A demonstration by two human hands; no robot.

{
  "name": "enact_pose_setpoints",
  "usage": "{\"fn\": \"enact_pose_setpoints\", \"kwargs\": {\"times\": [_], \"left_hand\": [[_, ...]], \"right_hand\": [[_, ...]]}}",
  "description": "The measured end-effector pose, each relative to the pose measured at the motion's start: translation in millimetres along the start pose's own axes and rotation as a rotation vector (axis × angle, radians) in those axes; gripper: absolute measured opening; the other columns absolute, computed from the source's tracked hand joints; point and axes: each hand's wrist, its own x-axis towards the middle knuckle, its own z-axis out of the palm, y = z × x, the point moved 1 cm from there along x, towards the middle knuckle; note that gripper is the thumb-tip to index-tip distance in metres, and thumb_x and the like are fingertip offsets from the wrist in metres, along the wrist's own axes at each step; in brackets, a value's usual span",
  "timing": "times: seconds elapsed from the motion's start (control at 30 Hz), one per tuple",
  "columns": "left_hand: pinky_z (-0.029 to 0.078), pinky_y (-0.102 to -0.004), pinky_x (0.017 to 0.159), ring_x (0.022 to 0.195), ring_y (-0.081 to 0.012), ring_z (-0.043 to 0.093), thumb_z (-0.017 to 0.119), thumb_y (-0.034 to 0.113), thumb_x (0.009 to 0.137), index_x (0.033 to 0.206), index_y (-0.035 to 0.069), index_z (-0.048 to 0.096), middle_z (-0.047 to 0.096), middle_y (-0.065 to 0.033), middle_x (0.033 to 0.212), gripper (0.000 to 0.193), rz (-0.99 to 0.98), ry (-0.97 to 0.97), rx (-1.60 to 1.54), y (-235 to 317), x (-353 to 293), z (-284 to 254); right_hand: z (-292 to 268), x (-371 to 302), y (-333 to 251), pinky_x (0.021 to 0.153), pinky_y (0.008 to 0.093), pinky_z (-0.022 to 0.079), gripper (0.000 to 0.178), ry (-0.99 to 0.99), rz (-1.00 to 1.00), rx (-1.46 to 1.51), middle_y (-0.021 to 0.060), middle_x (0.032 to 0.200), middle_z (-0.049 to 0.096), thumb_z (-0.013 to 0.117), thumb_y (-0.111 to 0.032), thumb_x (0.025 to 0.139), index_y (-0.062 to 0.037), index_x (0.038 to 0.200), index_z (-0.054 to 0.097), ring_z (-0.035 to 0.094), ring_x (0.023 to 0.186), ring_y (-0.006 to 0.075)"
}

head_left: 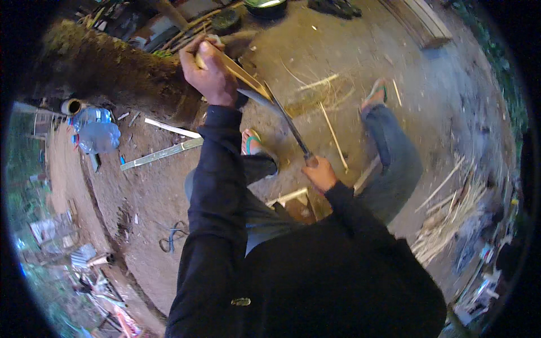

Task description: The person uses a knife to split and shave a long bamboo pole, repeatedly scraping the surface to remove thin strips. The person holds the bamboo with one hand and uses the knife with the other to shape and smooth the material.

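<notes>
The left hand (211,76) grips a bamboo strip (239,72), fist closed; below it the right hand (320,173) clenches a long knife (287,121), blade biting the strip; splitting looks barely begun, though cut slivers (445,222) lie beyond the right hand.

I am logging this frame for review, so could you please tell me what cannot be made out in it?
- Head view: where the knife blade meets the bamboo strip, blurred.
- Left hand fingers, curled behind the strip.
- Right hand palm and knife handle, hidden by its grip.
- Bowl, cut by the top edge.
</notes>
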Motion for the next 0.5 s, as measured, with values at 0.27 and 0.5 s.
{"fn": "enact_pose_setpoints", "kwargs": {"times": [0.27, 0.5], "left_hand": [[0.049, -0.0287, 0.066, 0.069, -0.0184, 0.060, 0.050, 0.019, 0.090, 0.098, -0.002, 0.053, 0.061, -0.0125, 0.081, 0.023, 0.028, -0.024, 0.085, -11, 6, 4], [0.048, -0.0281, 0.067, 0.071, -0.0171, 0.059, 0.050, 0.021, 0.091, 0.100, -0.003, 0.053, 0.061, -0.0118, 0.081, 0.025, 0.065, 0.003, 0.136, -6, -4, 2]], "right_hand": [[6, 9, 25, 0.062, 0.0355, 0.047, 0.021, -0.024, 0.098, 0.132, 0.0120, 0.068, 0.061, 0.067, -0.018, 0.076, -0.0003, 0.084, 0.060, 0.060, 0.063, 0.0214], [19, -4, 62, 0.062, 0.0372, 0.046, 0.022, 0.084, -0.063, 0.156, 0.0122, 0.068, 0.061, 0.067, -0.020, 0.075, -0.0006, 0.082, 0.059, 0.059, 0.064, 0.0248]]}}
